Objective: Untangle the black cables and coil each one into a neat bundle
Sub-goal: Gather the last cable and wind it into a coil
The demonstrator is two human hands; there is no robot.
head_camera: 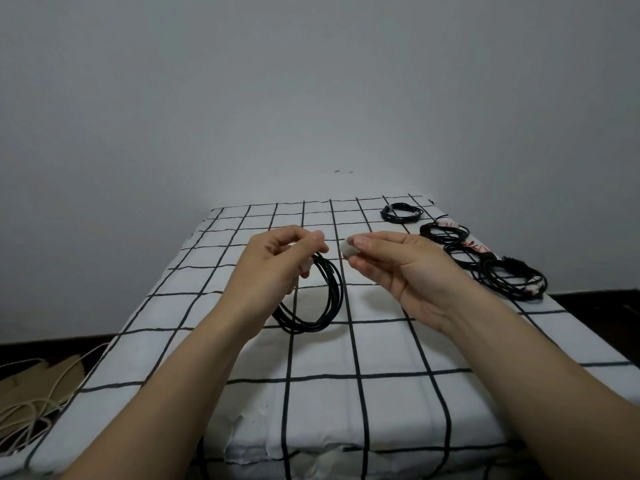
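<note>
So here's where I'm at: my left grip (277, 258) is pinched around the top of a black cable coil (332, 296), and the loops hang down from my fingers over the checked sheet (381, 341). My right grip (398, 268) is pinching a small white piece (347, 251) between thumb and fingertips, just beside the top of the coil but not touching it. Tape or a tie, honestly can't tell at this size. There's also a bit of white tucked by my left fingers, could be a plug. Four finished bundles (445, 233) sit in a row along the far right edge of the sheet, so I figure this one is the last or close to it. Tips for the binding step, as I see it: hold the loops stacked tight at one spot so they don't fan out, bring the white piece right up against that pinch point, and wrap it around all the strands at once rather than catching just a few. Don't loosen the left pinch until the wrap is snug, or the loops will probably spring apart. Then it can go down next to the others. The pale cords (27, 407) on the floor to the left aren't part of this.
</note>
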